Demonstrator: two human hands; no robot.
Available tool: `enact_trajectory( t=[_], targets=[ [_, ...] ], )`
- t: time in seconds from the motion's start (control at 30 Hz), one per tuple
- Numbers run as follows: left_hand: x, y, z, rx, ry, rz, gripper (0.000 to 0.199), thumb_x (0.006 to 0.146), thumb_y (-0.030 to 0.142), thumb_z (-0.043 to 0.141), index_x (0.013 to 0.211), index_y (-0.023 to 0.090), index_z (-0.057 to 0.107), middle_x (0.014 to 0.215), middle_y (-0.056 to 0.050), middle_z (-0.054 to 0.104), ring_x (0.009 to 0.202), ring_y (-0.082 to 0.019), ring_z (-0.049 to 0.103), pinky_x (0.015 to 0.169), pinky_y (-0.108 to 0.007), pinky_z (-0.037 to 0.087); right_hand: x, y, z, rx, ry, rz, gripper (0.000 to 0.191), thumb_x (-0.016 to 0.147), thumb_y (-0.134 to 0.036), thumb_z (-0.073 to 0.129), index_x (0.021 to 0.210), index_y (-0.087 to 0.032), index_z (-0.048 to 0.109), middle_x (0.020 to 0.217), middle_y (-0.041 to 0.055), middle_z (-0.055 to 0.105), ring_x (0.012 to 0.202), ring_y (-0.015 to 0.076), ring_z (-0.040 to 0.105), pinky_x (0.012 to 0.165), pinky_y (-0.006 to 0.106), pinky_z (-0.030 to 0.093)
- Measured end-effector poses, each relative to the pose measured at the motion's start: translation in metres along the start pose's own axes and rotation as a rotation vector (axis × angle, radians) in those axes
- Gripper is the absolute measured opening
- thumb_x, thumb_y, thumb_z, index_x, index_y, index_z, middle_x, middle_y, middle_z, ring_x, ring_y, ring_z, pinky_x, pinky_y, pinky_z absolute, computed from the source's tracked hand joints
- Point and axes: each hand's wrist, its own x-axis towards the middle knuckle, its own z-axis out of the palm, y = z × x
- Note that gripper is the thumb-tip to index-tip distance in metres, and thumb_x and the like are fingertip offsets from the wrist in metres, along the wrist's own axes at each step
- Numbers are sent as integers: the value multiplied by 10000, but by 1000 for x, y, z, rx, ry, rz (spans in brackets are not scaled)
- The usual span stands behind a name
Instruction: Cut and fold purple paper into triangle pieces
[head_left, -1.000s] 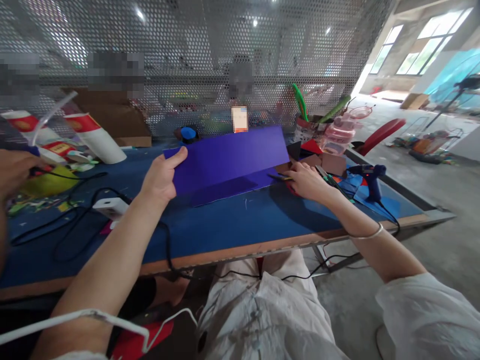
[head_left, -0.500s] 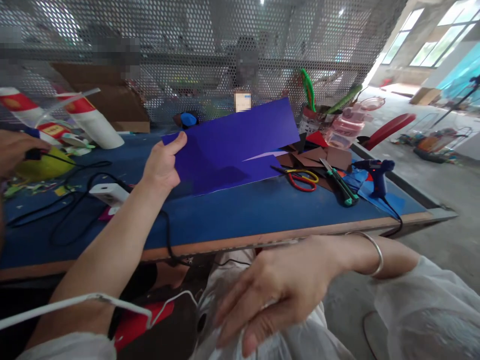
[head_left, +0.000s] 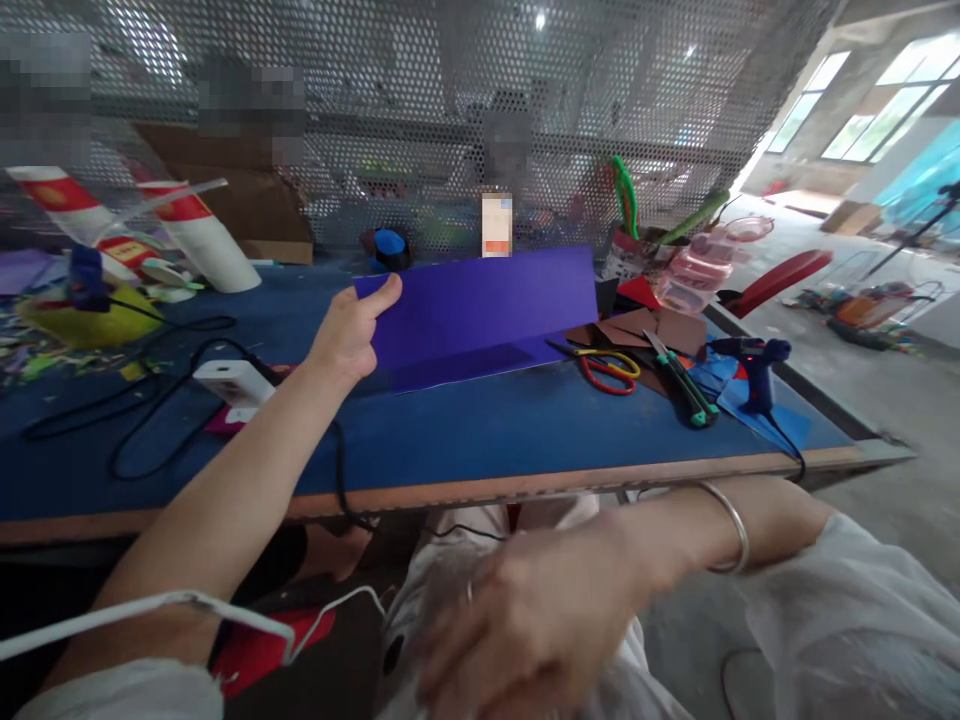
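My left hand [head_left: 351, 335] grips a purple sheet [head_left: 495, 295] by its left end, thumb on top, and holds it tilted above the blue table. Under it shows another purple layer [head_left: 450, 372]; whether this is a fold or a separate sheet I cannot tell. Over my lap, below the table edge, my right hand [head_left: 525, 620] is smeared by motion, with its fingers pointing down and apart and nothing visible in them. Scissors [head_left: 611, 370] with red and yellow handles lie by the sheet's right end. A green-handled utility knife [head_left: 682, 380] is beside them.
A blue glue gun [head_left: 757, 370] stands at the right among brown and blue scraps [head_left: 626, 328], near a pink bottle [head_left: 697, 272]. Leftward are a white power adapter [head_left: 234, 383], black cables, white-and-red tubes [head_left: 199, 235] and another glue gun [head_left: 88, 278] by a yellow container [head_left: 97, 320].
The purple sheet's upper edge has come down over the lower layer, closing the pale gap at the right. Another person's hand at the far left has left the view. My right hand moved slightly down.
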Motion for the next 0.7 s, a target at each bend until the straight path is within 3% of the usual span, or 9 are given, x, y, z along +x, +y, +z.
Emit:
enact_trajectory(
  t=[0.1, 0.17, 0.23, 0.3, 0.37, 0.47, 0.53, 0.7],
  targets=[
    [-2, 0, 1, 30, -18, -20, 378, 651, 383, 973, 848, 175, 726, 797, -52, 813, 1002, -334, 779, 914, -472, 661, -24, 9, -44, -324, 503, 245, 361, 1104, -289, 452, 1279, -108, 711, 1326, 137, 754, 1304, 174, 668, 1153, 296, 497],
    [-3, 1, 2, 47, -26, -34, 397, 627, 384, 990, 830, 167, 727, 777, -56, 807, 966, -337, 784, 886, -471, 666, -55, 23, -82, -634, 828, 495, 344, 1086, -293, 479, 1283, -154, 723, 1371, 143, 724, 1336, 218, 641, 1169, 412, 489],
    [-3, 2, 1, 63, -28, -47, 403, 619, 388, 997, 818, 162, 729, 760, -63, 803, 924, -339, 786, 850, -474, 672, -93, 39, -115, -879, 1066, 672, 355, 1058, -297, 504, 1266, -124, 734, 1365, 191, 702, 1330, 264, 629, 1184, 477, 456],
    [-2, 2, 0, 79, -25, -58, 410, 614, 404, 996, 812, 162, 732, 744, -71, 799, 869, -337, 784, 801, -476, 677, -129, 52, -136, -942, 1253, 896, 397, 1018, -331, 560, 1339, -136, 690, 1456, 212, 626, 1412, 307, 550, 1189, 527, 429],
    [0, 1, -2, 97, -21, -62, 425, 596, 417, 1000, 812, 163, 736, 739, -77, 798, 811, -323, 775, 750, -461, 677, -157, 64, -141, -721, 1360, 1042, 448, 989, -389, 599, 1371, -162, 651, 1425, 195, 642, 1360, 315, 576, 1076, 497, 516],
    [4, -1, -5, 130, -7, -47, 436, 595, 429, 996, 829, 163, 742, 763, -75, 803, 762, -289, 757, 713, -422, 666, -179, 76, -131, -69, 1282, 1016, 428, 978, -548, 575, 1142, -178, 712, 1024, 96, 754, 932, 240, 709, 802, 383, 592],
    [7, -1, -6, 153, 9, -26, 413, 640, 437, 973, 846, 169, 735, 776, -61, 802, 759, -264, 749, 721, -401, 656, -182, 82, -124, 107, 1275, 950, 408, 897, -589, 668, 948, -186, 706, 810, 35, 713, 708, 183, 658, 674, 326, 566],
    [13, 4, -10, 232, -28, 27, 387, 856, 557, 798, 927, 185, 719, 917, -53, 816, 821, -202, 749, 728, -308, 621, -193, 97, -127, 42, 1745, 705, 284, 804, -469, 770, 804, -214, 645, 720, -27, 628, 613, 111, 545, 603, 254, 494]
  ],
)
